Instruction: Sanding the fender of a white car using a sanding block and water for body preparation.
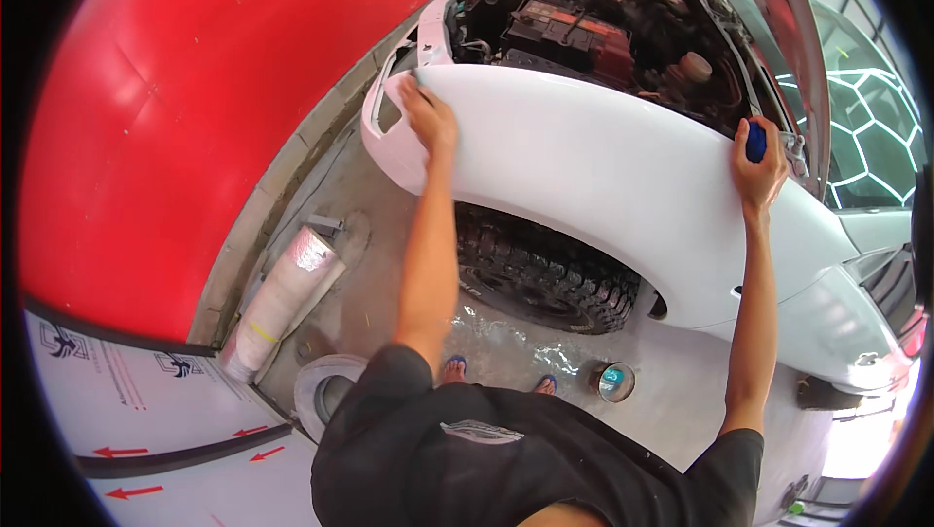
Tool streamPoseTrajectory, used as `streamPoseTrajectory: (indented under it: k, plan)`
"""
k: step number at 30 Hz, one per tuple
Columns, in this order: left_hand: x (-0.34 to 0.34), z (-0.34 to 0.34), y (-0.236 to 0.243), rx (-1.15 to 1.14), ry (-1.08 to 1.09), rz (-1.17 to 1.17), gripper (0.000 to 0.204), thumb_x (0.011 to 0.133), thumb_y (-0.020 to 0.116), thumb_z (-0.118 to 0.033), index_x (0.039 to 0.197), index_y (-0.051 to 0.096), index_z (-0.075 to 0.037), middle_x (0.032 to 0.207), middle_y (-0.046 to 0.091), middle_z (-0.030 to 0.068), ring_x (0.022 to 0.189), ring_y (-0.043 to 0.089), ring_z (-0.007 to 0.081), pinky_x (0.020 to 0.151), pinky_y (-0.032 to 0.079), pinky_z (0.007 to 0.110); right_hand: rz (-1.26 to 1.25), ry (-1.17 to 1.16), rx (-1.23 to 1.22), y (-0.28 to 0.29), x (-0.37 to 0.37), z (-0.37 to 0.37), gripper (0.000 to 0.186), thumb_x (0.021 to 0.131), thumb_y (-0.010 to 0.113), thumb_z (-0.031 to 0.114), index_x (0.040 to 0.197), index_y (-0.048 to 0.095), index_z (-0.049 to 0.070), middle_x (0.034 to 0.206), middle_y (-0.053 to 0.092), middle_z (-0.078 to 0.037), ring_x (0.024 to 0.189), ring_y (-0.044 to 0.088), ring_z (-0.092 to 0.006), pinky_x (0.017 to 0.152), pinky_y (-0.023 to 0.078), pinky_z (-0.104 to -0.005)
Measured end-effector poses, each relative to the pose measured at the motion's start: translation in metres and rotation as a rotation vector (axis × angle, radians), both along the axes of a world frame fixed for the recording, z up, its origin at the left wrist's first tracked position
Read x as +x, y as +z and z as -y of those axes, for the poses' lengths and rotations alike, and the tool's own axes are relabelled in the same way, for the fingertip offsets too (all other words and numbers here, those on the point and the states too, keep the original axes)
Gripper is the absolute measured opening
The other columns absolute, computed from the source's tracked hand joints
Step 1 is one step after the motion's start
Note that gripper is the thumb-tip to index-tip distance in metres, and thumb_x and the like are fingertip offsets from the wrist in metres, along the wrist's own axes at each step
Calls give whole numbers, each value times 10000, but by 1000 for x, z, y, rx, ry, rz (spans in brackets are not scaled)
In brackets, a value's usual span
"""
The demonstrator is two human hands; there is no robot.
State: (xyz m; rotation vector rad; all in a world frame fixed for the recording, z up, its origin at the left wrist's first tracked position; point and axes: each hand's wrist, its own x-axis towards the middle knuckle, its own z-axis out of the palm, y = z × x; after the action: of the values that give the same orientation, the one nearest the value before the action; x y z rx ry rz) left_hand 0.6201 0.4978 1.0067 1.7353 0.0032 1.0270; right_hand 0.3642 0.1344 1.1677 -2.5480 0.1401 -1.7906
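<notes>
A white car fender (584,147) curves across in front of me, above a black knobbly tire (545,274). My left hand (428,118) lies on its front end, beside the headlight opening (391,104). The fingers there are stretched out along the edge and a little blurred. At the fender's rear upper edge, next to the engine bay, my right hand (762,165) grips a small blue object (756,142). Fingers cover much of it, so its exact kind cannot be made out. Both arms are spread wide.
The raised hood (769,1) stands over the open engine bay, which holds a battery (569,36). On the floor are a foil-ended roll (282,303), a ring-shaped roll (316,386) and a can (613,382). Wet floor lies by the tire. A red wall (195,118) bounds the left.
</notes>
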Motion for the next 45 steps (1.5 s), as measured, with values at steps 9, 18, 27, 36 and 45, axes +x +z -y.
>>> streamPoseTrajectory:
  k: [9, 18, 27, 36, 45]
  plan:
    - [-21, 3, -4, -49, -162, -169, 532, 1063, 361, -247, 1477, 362, 88, 1570, 308, 279, 1483, 260, 399, 1236, 184, 464, -7, 17, 15, -1, 1, 3, 191, 891, 737, 196, 998, 670, 53, 924, 710, -117, 801, 709, -302, 719, 546, -352]
    - [-48, 22, -16, 174, -207, 62, 544, 1074, 339, -287, 1481, 375, 73, 1579, 325, 241, 1494, 249, 385, 1237, 160, 470, 6, 30, 8, -2, 0, 4, 184, 896, 726, 206, 1002, 674, 65, 935, 711, -116, 818, 708, -313, 728, 548, -351]
    - [-66, 36, -32, 279, -316, 235, 477, 1043, 403, -143, 1474, 396, 61, 1556, 345, 266, 1488, 246, 404, 1235, 166, 485, 30, 26, 46, -3, 0, 7, 196, 905, 723, 235, 1016, 677, 79, 965, 714, -91, 827, 714, -297, 733, 551, -342]
    - [-102, 59, -33, 377, -288, 131, 467, 1016, 366, -67, 1452, 398, 98, 1538, 354, 292, 1475, 281, 408, 1231, 183, 483, 10, 6, 68, -7, 2, 14, 223, 899, 735, 268, 1016, 685, 84, 980, 721, -73, 839, 716, -281, 738, 552, -337]
    - [-94, 55, -24, 137, -261, 100, 478, 1019, 401, -107, 1447, 398, 108, 1526, 356, 323, 1453, 309, 438, 1213, 226, 482, 49, 13, 68, -9, 2, 17, 218, 879, 741, 275, 1007, 690, 106, 952, 718, -78, 835, 704, -304, 716, 559, -356]
